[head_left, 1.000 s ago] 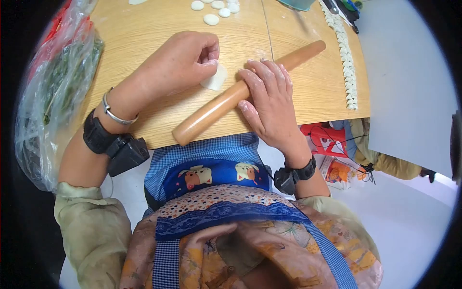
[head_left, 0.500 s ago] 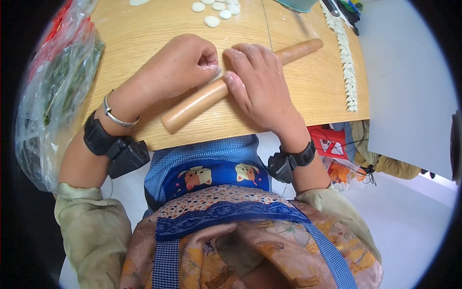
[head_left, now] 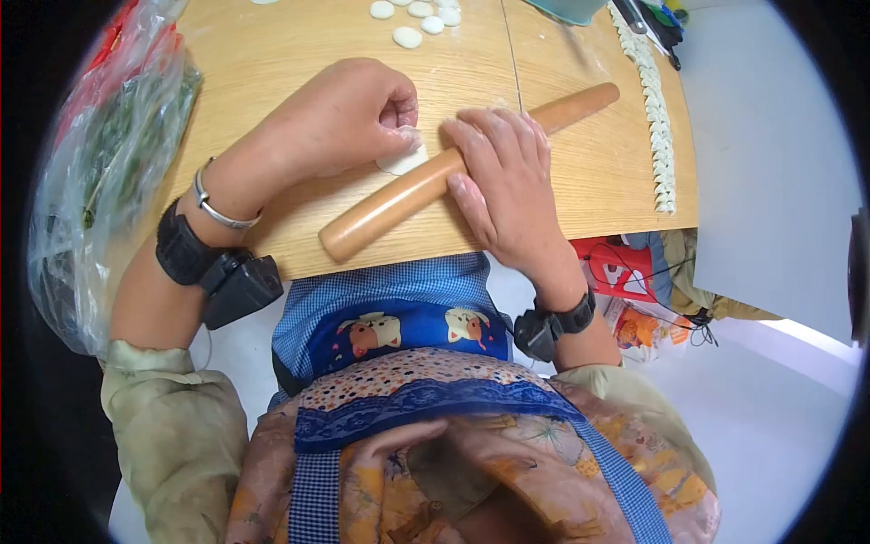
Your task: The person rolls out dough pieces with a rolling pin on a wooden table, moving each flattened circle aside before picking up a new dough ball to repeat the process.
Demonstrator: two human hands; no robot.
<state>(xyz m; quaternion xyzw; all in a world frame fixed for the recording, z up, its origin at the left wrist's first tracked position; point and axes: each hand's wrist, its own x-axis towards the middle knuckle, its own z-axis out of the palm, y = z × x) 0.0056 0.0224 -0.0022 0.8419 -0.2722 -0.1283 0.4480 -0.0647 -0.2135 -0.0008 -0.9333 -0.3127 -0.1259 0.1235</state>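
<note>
My left hand (head_left: 361, 116) is closed, its fingertips pinching the far edge of a thin round dough wrapper (head_left: 404, 163) that lies on the wooden table. Much of the wrapper shows just beyond a wooden rolling pin (head_left: 385, 216); the rest is under my fingers. My right hand (head_left: 509, 189) lies over the middle of the pin, fingers curled across its far side and thumb along the near side. Flour dusts the fingertips of both hands. The pin slants from near left to far right.
Several small flattened dough rounds (head_left: 408, 37) lie at the table's far side. A long row of folded dough pieces (head_left: 659, 136) lines the right edge. A plastic bag with greens (head_left: 127, 154) sits on the left, and a teal container (head_left: 566, 9) stands at the back.
The rolling pin and my right hand have moved toward me and slightly right, so more of the dough wrapper shows. My left hand still pinches near the same spot.
</note>
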